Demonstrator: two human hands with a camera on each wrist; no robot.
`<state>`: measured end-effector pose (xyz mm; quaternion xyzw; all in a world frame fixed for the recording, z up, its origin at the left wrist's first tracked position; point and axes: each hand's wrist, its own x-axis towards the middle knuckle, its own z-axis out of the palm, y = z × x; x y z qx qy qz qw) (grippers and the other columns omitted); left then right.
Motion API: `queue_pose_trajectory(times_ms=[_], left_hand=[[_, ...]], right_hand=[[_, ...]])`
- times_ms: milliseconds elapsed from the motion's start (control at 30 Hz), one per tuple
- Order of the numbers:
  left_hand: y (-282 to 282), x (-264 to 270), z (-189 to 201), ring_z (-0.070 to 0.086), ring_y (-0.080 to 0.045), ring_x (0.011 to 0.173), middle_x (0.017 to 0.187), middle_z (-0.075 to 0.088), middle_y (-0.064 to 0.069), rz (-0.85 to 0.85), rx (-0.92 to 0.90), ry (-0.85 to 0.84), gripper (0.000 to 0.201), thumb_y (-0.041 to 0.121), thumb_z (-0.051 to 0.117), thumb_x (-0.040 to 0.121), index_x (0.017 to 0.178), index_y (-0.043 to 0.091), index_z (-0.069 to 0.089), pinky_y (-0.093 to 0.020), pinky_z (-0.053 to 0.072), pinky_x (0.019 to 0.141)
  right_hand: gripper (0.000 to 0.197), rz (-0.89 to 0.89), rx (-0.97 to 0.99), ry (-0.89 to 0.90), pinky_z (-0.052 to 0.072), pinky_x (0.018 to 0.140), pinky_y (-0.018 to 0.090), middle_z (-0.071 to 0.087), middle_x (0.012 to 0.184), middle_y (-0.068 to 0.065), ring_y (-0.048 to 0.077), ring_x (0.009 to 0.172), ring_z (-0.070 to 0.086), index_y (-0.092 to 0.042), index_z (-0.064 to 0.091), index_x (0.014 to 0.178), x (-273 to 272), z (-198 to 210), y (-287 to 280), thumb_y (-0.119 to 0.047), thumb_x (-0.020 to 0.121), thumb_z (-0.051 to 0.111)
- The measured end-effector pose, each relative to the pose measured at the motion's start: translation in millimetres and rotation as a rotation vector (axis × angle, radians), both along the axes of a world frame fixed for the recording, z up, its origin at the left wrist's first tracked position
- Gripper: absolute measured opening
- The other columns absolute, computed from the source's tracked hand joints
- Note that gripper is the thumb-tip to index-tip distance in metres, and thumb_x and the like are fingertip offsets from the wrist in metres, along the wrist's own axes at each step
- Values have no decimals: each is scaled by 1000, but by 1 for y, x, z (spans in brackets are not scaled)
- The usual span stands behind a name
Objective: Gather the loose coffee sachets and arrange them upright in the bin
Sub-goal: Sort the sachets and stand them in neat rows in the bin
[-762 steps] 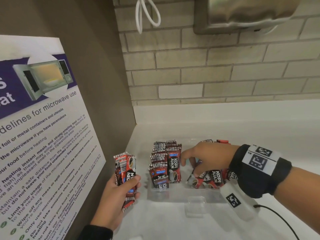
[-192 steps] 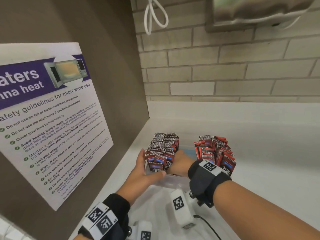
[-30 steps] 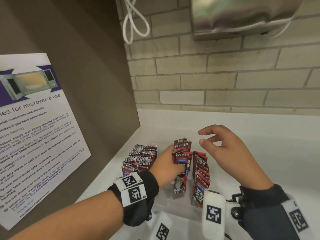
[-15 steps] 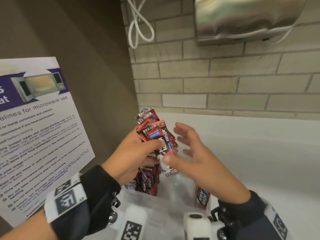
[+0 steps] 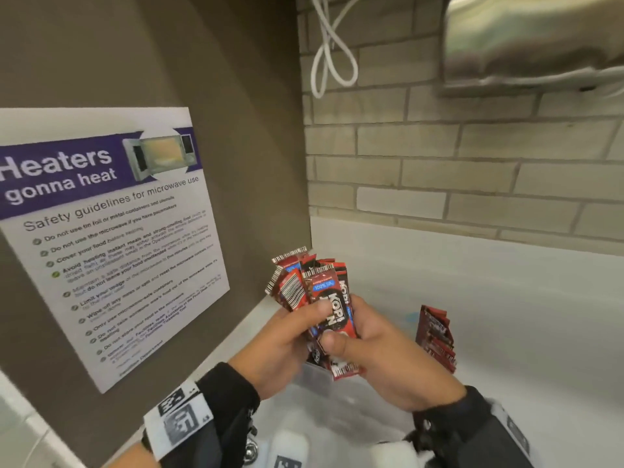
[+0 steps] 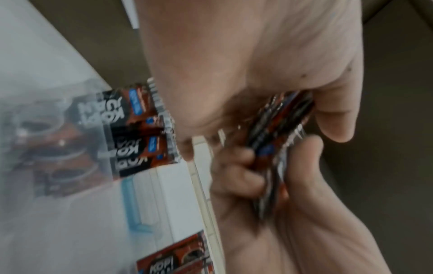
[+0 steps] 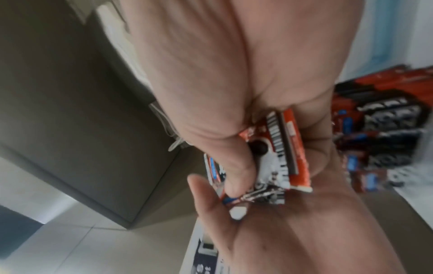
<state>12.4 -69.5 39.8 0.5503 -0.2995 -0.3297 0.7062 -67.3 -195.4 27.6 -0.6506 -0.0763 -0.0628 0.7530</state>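
Observation:
Both my hands hold one bundle of red and black coffee sachets [image 5: 320, 292] lifted above the clear bin [image 5: 314, 376]. My left hand [image 5: 287, 339] grips the bundle from the left with its thumb across the front. From the right, my right hand [image 5: 381, 352] clamps the lower end between thumb and fingers. A row of sachets [image 5: 435, 339] stands upright at the bin's right side. In the left wrist view the bundle [image 6: 281, 120] sits edge-on between my fingers, with more sachets [image 6: 140, 129] standing in the bin's left side. The right wrist view shows the bundle's bottom ends [image 7: 281, 148].
A brown side panel with a microwave safety poster [image 5: 111, 231] stands close on the left. A brick wall [image 5: 472, 163] rises behind the white counter [image 5: 506, 298]. A steel dispenser [image 5: 533, 38] and a looped white cable [image 5: 331, 45] hang overhead.
My left hand pulled the middle bundle of sachets up out of the bin. My right hand, open half a second ago, has closed on the bundle's lower end.

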Motion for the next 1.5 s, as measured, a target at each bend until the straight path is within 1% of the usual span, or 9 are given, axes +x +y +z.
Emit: queue_pose_trajectory(times_ms=[133, 300, 400, 667, 833, 967, 1167, 1300, 1500], left_hand=[[-9, -8, -5, 64, -23, 109, 120, 67, -5, 98, -91, 135, 46, 19, 65, 73, 117, 11, 64, -32, 55, 87], [-14, -14, -11, 70, -28, 84, 100, 70, -20, 296, -147, 197, 34, 15, 57, 83, 110, -5, 61, -34, 58, 65], [-11, -12, -11, 70, -27, 81, 95, 70, -20, 314, -180, 195, 33, 20, 60, 81, 105, -2, 63, -39, 59, 70], [4, -6, -24, 68, -35, 94, 108, 68, -20, 124, -99, 189, 49, 22, 72, 70, 116, 10, 61, -48, 56, 80], [7, -5, -27, 69, -31, 85, 98, 70, -18, 67, -44, 54, 52, 10, 77, 69, 118, 8, 60, -41, 56, 73], [6, -5, -29, 68, -26, 71, 84, 69, -15, 163, 22, 17, 32, -1, 67, 78, 107, 10, 64, -35, 55, 63], [16, 2, -21, 69, -23, 69, 81, 71, -13, 192, 62, -10, 27, -2, 68, 77, 102, 6, 63, -33, 56, 63], [25, 16, -13, 69, -18, 65, 79, 73, -8, 289, 11, 20, 21, -6, 56, 86, 103, 7, 61, -28, 55, 54], [50, 42, -17, 70, -12, 72, 101, 73, -4, 492, -85, 76, 26, 1, 54, 90, 111, 15, 61, -27, 51, 55]], right_hand=[[57, -64, -153, 12, 45, 102, 31, 52, 134, -3, 7, 125, 50, -36, 35, 132, 7, -7, 12, -32, 82, 62], [39, -414, -388, 87, 50, 67, 15, 49, 115, -1, 1, 92, 57, -31, 32, 94, 8, -12, 12, -26, 83, 69], [50, -549, -469, 50, 40, 57, 8, 44, 98, -2, -2, 73, 49, -27, 27, 83, 7, -10, 12, -32, 75, 76], [36, -593, -344, 0, 37, 49, 10, 41, 63, -7, -3, 49, 41, -12, 38, 80, 8, 0, 13, -24, 78, 72], [34, -529, -101, 100, 36, 43, 14, 53, 79, 14, 13, 59, 47, -12, 44, 78, 9, -3, 4, -27, 73, 74], [24, -482, -82, 105, 37, 45, 9, 64, 86, 4, 2, 58, 55, -10, 58, 98, 7, -2, 1, -10, 79, 72], [3, -547, -123, -7, 46, 55, 29, 59, 66, 7, 12, 52, 52, -6, 62, 87, 3, 5, -2, -9, 88, 61], [15, -717, -94, -137, 54, 58, 24, 66, 67, 3, 12, 59, 61, -20, 65, 88, -1, 9, -3, -5, 87, 62], [18, -743, -662, 73, 55, 68, 42, 66, 72, 2, 17, 66, 65, -22, 55, 83, 6, -8, -4, -11, 81, 69]])
